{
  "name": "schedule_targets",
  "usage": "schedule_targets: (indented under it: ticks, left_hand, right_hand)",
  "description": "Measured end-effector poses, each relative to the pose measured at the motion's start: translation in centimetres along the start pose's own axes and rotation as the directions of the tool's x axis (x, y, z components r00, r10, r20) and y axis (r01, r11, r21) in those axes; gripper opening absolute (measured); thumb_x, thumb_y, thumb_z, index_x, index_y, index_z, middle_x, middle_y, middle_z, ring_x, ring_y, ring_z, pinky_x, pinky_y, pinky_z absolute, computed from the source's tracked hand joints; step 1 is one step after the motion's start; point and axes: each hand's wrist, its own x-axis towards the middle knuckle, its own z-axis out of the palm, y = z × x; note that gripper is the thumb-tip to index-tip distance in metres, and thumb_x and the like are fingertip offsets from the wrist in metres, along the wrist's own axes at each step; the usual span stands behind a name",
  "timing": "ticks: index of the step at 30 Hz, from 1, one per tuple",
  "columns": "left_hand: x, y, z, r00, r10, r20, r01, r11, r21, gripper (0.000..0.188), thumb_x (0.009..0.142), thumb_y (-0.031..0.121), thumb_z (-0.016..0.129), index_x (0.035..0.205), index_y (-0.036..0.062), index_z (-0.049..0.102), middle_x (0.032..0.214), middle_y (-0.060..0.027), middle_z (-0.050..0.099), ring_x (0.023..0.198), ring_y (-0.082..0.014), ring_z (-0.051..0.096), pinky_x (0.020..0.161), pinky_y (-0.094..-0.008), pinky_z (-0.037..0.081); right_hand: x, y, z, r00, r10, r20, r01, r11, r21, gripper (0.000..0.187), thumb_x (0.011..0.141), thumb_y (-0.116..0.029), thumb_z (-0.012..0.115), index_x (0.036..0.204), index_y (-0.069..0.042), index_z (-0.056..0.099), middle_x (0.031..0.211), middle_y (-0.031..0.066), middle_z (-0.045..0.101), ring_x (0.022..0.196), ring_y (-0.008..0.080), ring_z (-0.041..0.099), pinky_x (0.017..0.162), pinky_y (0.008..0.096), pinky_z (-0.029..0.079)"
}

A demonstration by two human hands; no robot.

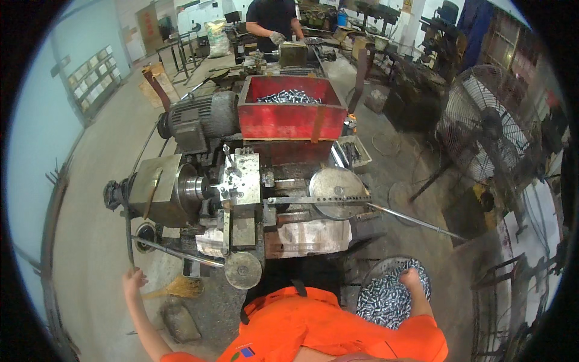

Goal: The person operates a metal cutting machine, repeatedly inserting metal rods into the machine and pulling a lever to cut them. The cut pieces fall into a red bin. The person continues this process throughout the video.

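My left hand [134,281] is at the lower left, its fingers curled at the end of a long dark lever [128,235] that hangs from the left side of a small lathe [158,190]. My right hand [411,278] is closed above a round basket [369,270] heaped with small shiny metal cylinders [386,301], to the right of my lap. Whatever its fingers hold is hidden. Between my hands stands the lathe, with a round chuck [194,188], a greasy tool block [241,178] and a drilled flat bar [319,200] over a round plate [336,184].
Behind the lathe sits a red bin [292,120] of similar metal pieces, beside an electric motor [205,120]. A long rod [416,223] juts out rightward. A large fan [485,123] stands at right, and a straw broom [184,288] lies below the lathe. Farther back, a gloved person [271,24] works.
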Motion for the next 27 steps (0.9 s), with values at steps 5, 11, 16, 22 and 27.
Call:
schedule_targets:
  ticks: [5, 11, 16, 22, 27]
  left_hand:
    - [-3.6, 2.5, -1.0, 0.979, 0.204, 0.010, -0.079, 0.330, 0.941, 0.045, 0.073, 0.023, 0.067, 0.110, -0.0004, 0.056, 0.084, -0.0174, 0.063, 0.080, -0.0308, 0.062, 0.072, -0.0400, 0.049]
    - [-10.7, 19.2, 8.2, 0.875, 0.420, 0.239, -0.476, 0.661, 0.581, 0.040, 0.078, 0.013, 0.064, 0.115, -0.0005, 0.056, 0.081, -0.0118, 0.062, 0.078, -0.0192, 0.061, 0.073, -0.0313, 0.047]
    - [-14.6, 24.7, 21.6, 0.604, 0.602, 0.522, -0.756, 0.640, 0.136, 0.028, 0.081, 0.016, 0.063, 0.106, 0.0006, 0.062, 0.087, -0.0123, 0.067, 0.075, -0.0173, 0.063, 0.069, -0.0291, 0.049]
    - [-19.3, 26.1, 28.8, 0.436, 0.472, 0.766, -0.730, 0.684, -0.006, 0.031, 0.086, 0.030, 0.059, 0.086, 0.0003, 0.066, 0.067, -0.0155, 0.063, 0.063, -0.0273, 0.064, 0.058, -0.0338, 0.048]
    - [-18.6, 23.1, 29.0, 0.440, 0.524, 0.729, -0.660, 0.739, -0.133, 0.030, 0.088, 0.025, 0.056, 0.081, -0.0025, 0.065, 0.060, -0.0100, 0.062, 0.055, -0.0154, 0.059, 0.054, -0.0277, 0.045]
  right_hand:
    - [-2.5, -3.9, -2.2, 0.989, 0.036, -0.145, 0.030, 0.904, 0.426, 0.026, 0.061, -0.012, 0.064, 0.083, 0.002, 0.068, 0.072, 0.0161, 0.065, 0.061, 0.0254, 0.064, 0.057, 0.0325, 0.052]
    - [-8.5, -16.9, -5.5, 0.951, -0.260, -0.165, 0.181, 0.040, 0.983, 0.035, 0.074, 0.000, 0.054, 0.106, 0.014, 0.057, 0.114, 0.0199, 0.056, 0.096, 0.0339, 0.062, 0.080, 0.0417, 0.054]
    - [-11.2, -33.0, -10.2, 0.501, -0.773, -0.389, 0.602, -0.011, 0.798, 0.049, 0.060, -0.006, 0.056, 0.109, 0.001, 0.063, 0.123, 0.0164, 0.051, 0.106, 0.0306, 0.056, 0.089, 0.0364, 0.046]
    - [-14.7, -42.5, -13.6, 0.070, -0.823, -0.563, 0.867, -0.229, 0.442, 0.046, 0.055, -0.009, 0.056, 0.099, 0.002, 0.061, 0.109, 0.0174, 0.052, 0.090, 0.0316, 0.053, 0.079, 0.0373, 0.046]
    - [-15.4, -42.7, -13.0, 0.087, -0.837, -0.540, 0.878, -0.191, 0.438, 0.035, 0.055, -0.008, 0.058, 0.089, 0.001, 0.063, 0.106, 0.0161, 0.053, 0.088, 0.0313, 0.054, 0.076, 0.0372, 0.046]
